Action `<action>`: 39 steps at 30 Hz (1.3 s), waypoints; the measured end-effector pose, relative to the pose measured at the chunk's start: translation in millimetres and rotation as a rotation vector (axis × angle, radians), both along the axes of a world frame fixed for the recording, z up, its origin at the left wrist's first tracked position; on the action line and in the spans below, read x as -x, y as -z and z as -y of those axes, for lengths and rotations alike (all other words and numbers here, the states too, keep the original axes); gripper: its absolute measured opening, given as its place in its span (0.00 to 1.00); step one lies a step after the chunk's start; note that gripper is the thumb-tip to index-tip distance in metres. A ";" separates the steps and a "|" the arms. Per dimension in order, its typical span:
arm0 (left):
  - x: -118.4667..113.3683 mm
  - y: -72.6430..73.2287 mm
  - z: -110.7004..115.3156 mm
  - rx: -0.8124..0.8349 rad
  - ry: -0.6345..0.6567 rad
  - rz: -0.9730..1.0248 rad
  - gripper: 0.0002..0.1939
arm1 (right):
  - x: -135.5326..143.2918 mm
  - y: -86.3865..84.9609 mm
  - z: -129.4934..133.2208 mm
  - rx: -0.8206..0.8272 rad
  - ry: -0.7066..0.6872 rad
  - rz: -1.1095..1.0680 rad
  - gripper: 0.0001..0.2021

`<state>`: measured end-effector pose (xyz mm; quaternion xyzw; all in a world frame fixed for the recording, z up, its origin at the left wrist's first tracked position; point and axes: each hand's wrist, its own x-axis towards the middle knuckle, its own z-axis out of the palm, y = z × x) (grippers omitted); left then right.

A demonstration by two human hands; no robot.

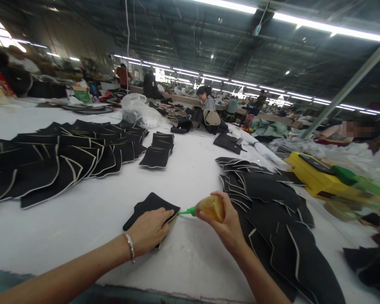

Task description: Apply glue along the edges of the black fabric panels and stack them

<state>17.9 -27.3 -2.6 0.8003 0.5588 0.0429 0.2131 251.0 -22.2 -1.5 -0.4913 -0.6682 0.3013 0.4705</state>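
A squeeze bottle [213, 207] of amber liquid lies tilted in my right hand [224, 219], my fingers wrapped round it. Its thin green nozzle [187, 211] points left and meets the right edge of a black cut piece [147, 207] with a pale border. My left hand [152, 228], wearing a silver bracelet, lies over that piece, fingers stretched along it near the edge. Part of the piece's lower side is hidden under this hand. Whether the thumb grips it from beneath I cannot tell.
Overlapping black pieces [69, 152] cover the table's left side, with a small stack [158, 150] beside them. More black pieces [281, 228] spread at right, near a yellow box [316, 175]. Clear plastic bags [139, 109] lie farther back. Other people sit and stand beyond.
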 end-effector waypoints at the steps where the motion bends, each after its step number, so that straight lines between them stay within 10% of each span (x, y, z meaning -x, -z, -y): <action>1: 0.2 0.1 0.6 -0.001 0.000 0.005 0.27 | 0.0 0.2 0.6 0.023 -0.034 -0.018 0.25; 39: 1.1 -3.6 5.4 0.014 0.006 -0.028 0.25 | 2.7 3.5 24.5 0.194 -0.159 -0.153 0.24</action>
